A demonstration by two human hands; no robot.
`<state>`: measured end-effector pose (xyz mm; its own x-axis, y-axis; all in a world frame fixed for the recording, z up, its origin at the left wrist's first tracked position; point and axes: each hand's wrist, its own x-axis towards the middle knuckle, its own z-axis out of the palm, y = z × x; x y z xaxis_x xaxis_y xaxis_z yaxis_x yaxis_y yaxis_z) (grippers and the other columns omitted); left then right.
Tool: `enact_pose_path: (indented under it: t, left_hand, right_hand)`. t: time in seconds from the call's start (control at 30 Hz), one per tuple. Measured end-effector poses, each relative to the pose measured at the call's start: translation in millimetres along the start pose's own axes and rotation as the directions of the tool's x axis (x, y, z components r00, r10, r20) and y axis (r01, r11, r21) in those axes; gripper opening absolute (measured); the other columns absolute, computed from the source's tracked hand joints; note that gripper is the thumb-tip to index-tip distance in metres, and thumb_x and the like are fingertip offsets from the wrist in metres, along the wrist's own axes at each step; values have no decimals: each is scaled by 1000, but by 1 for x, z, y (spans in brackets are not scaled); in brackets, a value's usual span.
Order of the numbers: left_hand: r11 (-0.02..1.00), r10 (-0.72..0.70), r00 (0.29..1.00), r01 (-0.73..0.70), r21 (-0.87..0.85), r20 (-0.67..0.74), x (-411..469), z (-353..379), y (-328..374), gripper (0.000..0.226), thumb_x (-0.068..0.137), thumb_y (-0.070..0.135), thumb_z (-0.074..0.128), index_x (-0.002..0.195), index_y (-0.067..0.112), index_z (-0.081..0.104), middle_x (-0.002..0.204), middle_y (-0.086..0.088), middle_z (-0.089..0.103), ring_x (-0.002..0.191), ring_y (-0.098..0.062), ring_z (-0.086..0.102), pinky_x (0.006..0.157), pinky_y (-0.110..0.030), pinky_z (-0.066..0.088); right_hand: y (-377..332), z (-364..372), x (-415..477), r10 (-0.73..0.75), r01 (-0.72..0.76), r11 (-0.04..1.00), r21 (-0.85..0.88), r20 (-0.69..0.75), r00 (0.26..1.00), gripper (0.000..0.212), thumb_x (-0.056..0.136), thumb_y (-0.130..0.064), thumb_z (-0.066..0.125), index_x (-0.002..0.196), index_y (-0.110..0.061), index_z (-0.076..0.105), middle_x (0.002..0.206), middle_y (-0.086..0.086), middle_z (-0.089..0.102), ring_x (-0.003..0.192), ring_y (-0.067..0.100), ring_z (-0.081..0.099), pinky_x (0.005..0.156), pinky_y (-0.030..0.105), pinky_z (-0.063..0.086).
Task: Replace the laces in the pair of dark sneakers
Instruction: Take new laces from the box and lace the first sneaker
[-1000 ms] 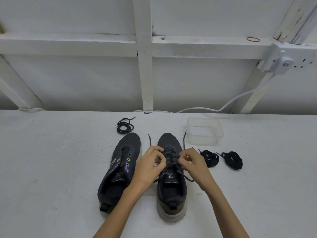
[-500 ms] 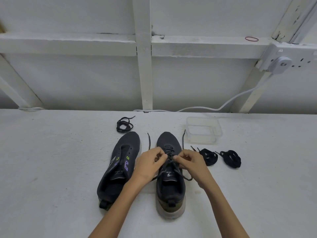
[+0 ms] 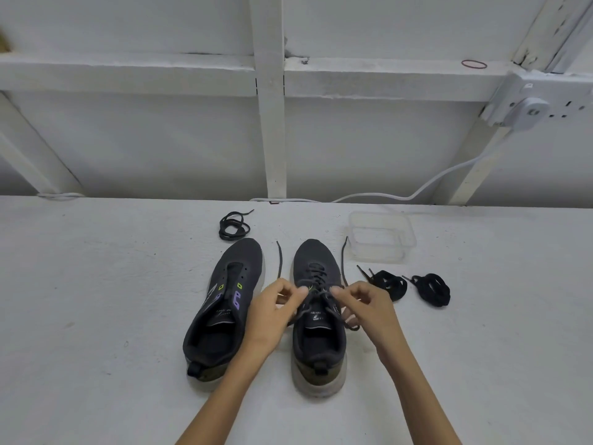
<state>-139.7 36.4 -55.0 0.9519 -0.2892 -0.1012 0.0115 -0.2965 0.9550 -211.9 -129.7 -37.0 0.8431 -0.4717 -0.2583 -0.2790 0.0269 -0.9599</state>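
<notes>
While both hands work over the laced sneaker [image 3: 317, 319], the head view shows a white counter [image 3: 96, 316] with the pair of dark sneakers standing side by side near its middle, toes toward the back edge. The left hand [image 3: 272, 313] pinches one strand of the dark lace [image 3: 316, 285] between thumb and forefinger at the upper eyelets, its other fingers curled in. The right hand [image 3: 365, 308] pinches the opposite strand the same way, just across the tongue. Two loose lace ends run away from the hands toward the back edge, one on each side of that shoe's toe. The unlaced sneaker [image 3: 221, 309] stands just to the left, its eyelets bare, with purple and green marks on its sides. A loose coil of lace [image 3: 233, 227] lies beyond its toe, nearer the back edge. To the right of the laced shoe two bundled black laces [image 3: 390, 284] [image 3: 431, 289] lie side by side, close but apart. A clear plastic tub [image 3: 382, 237] stands behind them, toward the back edge. A white cable [image 3: 417, 194] runs along the back edge up to a wall socket [image 3: 526, 107].
</notes>
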Motion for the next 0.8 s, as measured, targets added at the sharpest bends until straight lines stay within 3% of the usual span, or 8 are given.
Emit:
enact_pose_path:
  t: [0.1, 0.23, 0.4, 0.5, 0.6, 0.67, 0.73, 0.8]
  left_hand:
    - [993, 47, 998, -51, 103, 38, -1, 2, 9, 8, 84, 33, 72, 80, 27, 70, 72, 6, 68, 65, -10, 62, 66, -29, 57]
    - [982, 65, 993, -81, 171, 100, 3, -2, 15, 4, 85, 29, 73, 84, 25, 74, 77, 10, 70, 69, -2, 62, 72, -32, 58]
    - [938, 115, 990, -134, 321, 79, 0, 0, 21, 6, 88, 27, 67, 82, 25, 67, 76, 14, 64, 65, 5, 60, 64, -12, 47]
    - [941, 41, 998, -54, 333, 45, -2, 3, 17, 13, 91, 26, 58, 79, 26, 59, 74, 10, 65, 66, -6, 63, 69, -25, 50]
    - [989, -142, 990, 141, -37, -7, -8, 3, 14, 20, 95, 16, 51, 76, 13, 56, 77, -3, 69, 67, -11, 67, 68, -31, 56]
    - [974, -185, 983, 185, -129, 11, -10, 2, 15, 22, 94, 17, 52, 73, 11, 55, 73, 1, 68, 67, -11, 68, 71, -36, 59]
    - [984, -158, 986, 162, -77, 60, -5, 1, 16, 27, 84, 40, 59, 69, 17, 57, 68, 6, 67, 72, -17, 69, 77, -45, 59]
    - [987, -94, 985, 74, 142, 142, 2, -1, 19, 42, 73, 66, 56, 69, 24, 58, 66, 7, 63, 73, -20, 65, 75, -44, 58]
  right_hand:
    - [-1, 6, -3, -17, 22, 995, -98, 50, 999, 21, 81, -30, 79, 79, -10, 72, 62, 6, 62, 54, 12, 54, 48, 22, 44]
    - [-4, 7, 0, -62, 76, 977, -200, 75, 995, 11, 82, -32, 76, 80, -21, 73, 64, -1, 64, 56, 11, 56, 49, 24, 45]
    - [-6, 2, 0, -62, 95, 966, -242, 140, 988, 10, 89, -21, 67, 81, -14, 67, 64, 2, 62, 56, 13, 56, 51, 26, 45]
    - [-3, -2, 0, -5, 21, 992, -127, 121, 993, 14, 95, -15, 55, 84, -7, 55, 75, 6, 69, 61, 16, 59, 54, 27, 46]
    - [-2, -8, -4, 57, -61, 998, 31, 112, 992, 16, 99, -10, 44, 84, -7, 47, 86, 14, 71, 62, 16, 62, 52, 22, 48]
    - [-4, -10, -6, 58, -67, 996, 64, 124, 991, 16, 100, -13, 47, 86, -5, 49, 86, 18, 71, 62, 16, 63, 53, 23, 50]
    - [-7, -10, -5, 44, -44, 999, -2, 146, 988, 20, 97, -23, 57, 90, -5, 56, 80, 12, 70, 62, 15, 62, 55, 23, 50]
    - [-10, -7, -3, 3, 17, 993, -116, 175, 984, 25, 93, -31, 65, 90, -6, 63, 69, 2, 66, 60, 13, 60, 54, 23, 49]
